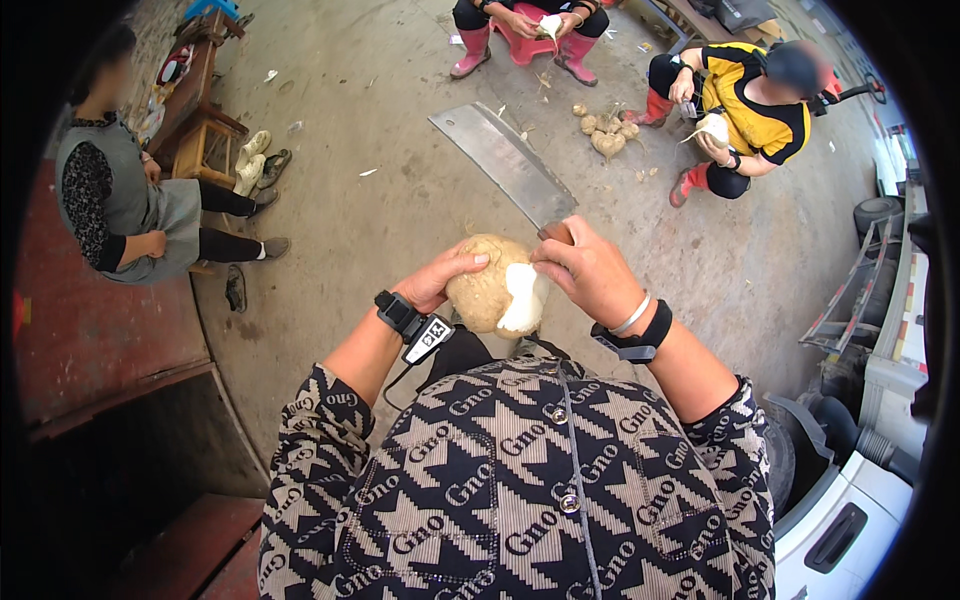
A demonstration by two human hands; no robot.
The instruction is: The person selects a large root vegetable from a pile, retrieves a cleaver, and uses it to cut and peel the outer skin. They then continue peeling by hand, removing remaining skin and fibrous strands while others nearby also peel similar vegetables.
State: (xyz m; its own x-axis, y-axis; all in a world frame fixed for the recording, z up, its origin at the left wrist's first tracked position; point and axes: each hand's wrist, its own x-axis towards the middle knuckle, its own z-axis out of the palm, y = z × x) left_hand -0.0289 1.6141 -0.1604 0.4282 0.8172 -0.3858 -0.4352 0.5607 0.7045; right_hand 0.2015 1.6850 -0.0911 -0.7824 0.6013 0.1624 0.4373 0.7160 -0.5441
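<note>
A large round jicama with rough tan skin sits in front of my body, a bare white patch showing on its right side. My left hand is closed around its left side, the thumb lying on top. In my right hand is the handle of a cleaver, whose broad grey blade points up and to the left, away from the jicama. The right thumb and fingertips come right up to the edge of the white patch; whether they also pinch a bit of skin I cannot tell.
Several unpeeled jicamas lie on the concrete floor ahead. Two seated people work on white peeled ones, one on a pink stool, one in a yellow shirt. At left stands a person in a grey apron. A white vehicle is at right.
</note>
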